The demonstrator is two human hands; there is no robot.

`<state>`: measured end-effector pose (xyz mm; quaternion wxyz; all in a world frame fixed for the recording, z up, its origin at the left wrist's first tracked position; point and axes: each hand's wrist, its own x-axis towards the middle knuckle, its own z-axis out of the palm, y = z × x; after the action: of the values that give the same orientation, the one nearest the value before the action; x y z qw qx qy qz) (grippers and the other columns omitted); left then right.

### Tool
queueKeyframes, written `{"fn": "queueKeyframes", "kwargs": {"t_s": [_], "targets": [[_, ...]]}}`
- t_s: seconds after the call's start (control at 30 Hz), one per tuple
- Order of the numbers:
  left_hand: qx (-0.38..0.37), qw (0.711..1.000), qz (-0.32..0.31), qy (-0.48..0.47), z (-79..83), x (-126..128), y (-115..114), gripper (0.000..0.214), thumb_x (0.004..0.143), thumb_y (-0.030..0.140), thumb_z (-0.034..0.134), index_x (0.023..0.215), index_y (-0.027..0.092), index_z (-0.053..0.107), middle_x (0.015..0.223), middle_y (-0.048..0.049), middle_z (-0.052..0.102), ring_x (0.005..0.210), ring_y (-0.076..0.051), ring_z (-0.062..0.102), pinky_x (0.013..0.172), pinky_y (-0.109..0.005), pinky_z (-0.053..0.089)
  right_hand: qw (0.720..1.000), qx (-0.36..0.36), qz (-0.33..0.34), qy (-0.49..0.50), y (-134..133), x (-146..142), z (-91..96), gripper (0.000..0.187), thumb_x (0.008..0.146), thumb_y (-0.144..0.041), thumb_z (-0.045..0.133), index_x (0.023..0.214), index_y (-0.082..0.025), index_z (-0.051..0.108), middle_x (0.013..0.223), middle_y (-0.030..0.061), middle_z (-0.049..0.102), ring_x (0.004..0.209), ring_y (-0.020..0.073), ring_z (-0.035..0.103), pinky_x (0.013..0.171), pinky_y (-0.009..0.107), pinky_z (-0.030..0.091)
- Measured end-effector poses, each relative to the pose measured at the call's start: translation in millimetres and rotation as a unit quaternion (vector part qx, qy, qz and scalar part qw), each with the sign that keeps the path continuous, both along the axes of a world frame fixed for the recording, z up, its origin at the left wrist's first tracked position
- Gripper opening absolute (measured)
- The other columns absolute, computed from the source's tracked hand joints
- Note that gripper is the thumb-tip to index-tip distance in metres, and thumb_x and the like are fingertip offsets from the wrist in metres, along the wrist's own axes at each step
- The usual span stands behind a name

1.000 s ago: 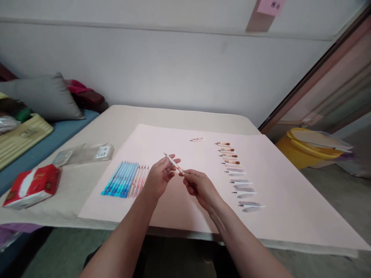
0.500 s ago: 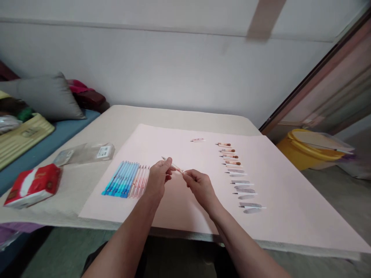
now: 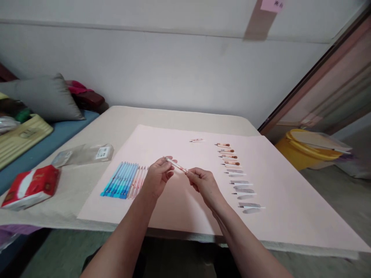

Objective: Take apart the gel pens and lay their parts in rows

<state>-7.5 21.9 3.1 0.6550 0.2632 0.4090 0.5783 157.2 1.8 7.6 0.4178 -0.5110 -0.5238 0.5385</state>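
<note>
Holding a thin pen (image 3: 176,165) between both hands above the pink sheet (image 3: 179,200) on the counter (image 3: 121,119).

Left hand (image 3: 158,177) pinches the pen's far end with thumb and fingers; right hand (image 3: 204,184) pinches its near end, so the pen slants between them, clear of the sheet. Just left of the left hand lies a row of blue and pink pens (image 3: 124,179). Right of the right hand runs a column of small pen parts (image 3: 236,175). Further left sit a clear packet (image 3: 84,153) and a red tissue pack (image 3: 30,186).
</note>
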Motion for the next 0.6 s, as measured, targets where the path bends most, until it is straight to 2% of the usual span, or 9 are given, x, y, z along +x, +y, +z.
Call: {"fn": "queueKeyframes", "kwargs": {"t_s": [0.07,0.13,0.2,0.3,0.4,0.47,0.6], "targets": [[-0.002,0.999,0.017,0.032,1.6,1.3,-0.4,0.019,0.065,0.025,0.071,0.074,0.014,0.060,0.071,-0.0014,0.060,0.053,-0.004,0.049,0.050,-0.015,0.041,1.000,0.002,0.001,0.000,0.5,1.2,1.2,0.022,0.075,-0.039,0.058,0.070,-0.018,0.062,0.051,-0.0029,0.049,0.044,0.0085,0.037,0.043,0.023,0.025],[-0.009,0.997,0.038,0.064,2.1,2.0,-0.8,0.024,0.065,0.032,0.072,0.065,0.013,0.057,0.062,0.0008,0.055,0.048,-0.003,0.045,0.046,-0.015,0.038,1.000,0.002,-0.005,0.002,0.8,1.9,2.7,0.020,0.074,-0.037,0.059,0.068,-0.018,0.062,0.051,-0.0030,0.050,0.044,0.0087,0.038,0.043,0.023,0.026],[-0.011,0.999,0.024,0.042,1.8,1.7,-0.7,0.023,0.066,0.033,0.071,0.074,0.014,0.060,0.072,-0.0014,0.060,0.053,-0.004,0.049,0.047,-0.015,0.040,1.000,0.000,-0.011,0.005,1.0,2.2,3.6,0.019,0.073,-0.036,0.060,0.067,-0.018,0.061,0.050,-0.0032,0.050,0.043,0.0085,0.038,0.043,0.023,0.026],[-0.002,1.000,-0.007,-0.018,-0.3,-0.3,0.4,0.029,0.066,0.025,0.071,0.092,0.017,0.062,0.094,-0.0050,0.064,0.065,-0.006,0.056,0.055,-0.016,0.045,1.000,0.001,-0.011,0.010,1.2,2.3,3.6,0.019,0.074,-0.035,0.059,0.067,-0.017,0.061,0.050,-0.0031,0.050,0.043,0.0081,0.037,0.042,0.023,0.025],[-0.003,1.000,0.023,0.018,-3.3,-1.8,1.1,0.021,0.064,0.026,0.073,0.077,0.014,0.062,0.075,-0.0025,0.063,0.056,-0.004,0.051,0.051,-0.015,0.042,1.000,0.004,-0.014,0.016,1.4,2.4,3.1,0.019,0.073,-0.035,0.060,0.069,-0.017,0.061,0.051,-0.0029,0.050,0.043,0.0082,0.037,0.042,0.023,0.025],[-0.009,0.998,0.042,0.051,-4.2,-1.9,1.1,0.024,0.065,0.032,0.073,0.068,0.013,0.059,0.065,-0.0006,0.059,0.051,-0.003,0.048,0.047,-0.014,0.040,0.999,-0.001,-0.024,0.025,1.8,2.5,2.6,0.019,0.072,-0.036,0.061,0.068,-0.017,0.061,0.050,-0.0031,0.050,0.043,0.0084,0.037,0.041,0.023,0.025],[-0.008,1.000,0.015,0.009,-2.8,-1.5,1.0,0.027,0.066,0.027,0.071,0.089,0.015,0.063,0.088,-0.0055,0.065,0.061,-0.006,0.055,0.051,-0.015,0.044,0.998,-0.008,-0.034,0.046,3.0,3.1,0.9,0.019,0.070,-0.037,0.063,0.068,-0.018,0.061,0.050,-0.0035,0.049,0.042,0.0083,0.036,0.041,0.023,0.024]]}}
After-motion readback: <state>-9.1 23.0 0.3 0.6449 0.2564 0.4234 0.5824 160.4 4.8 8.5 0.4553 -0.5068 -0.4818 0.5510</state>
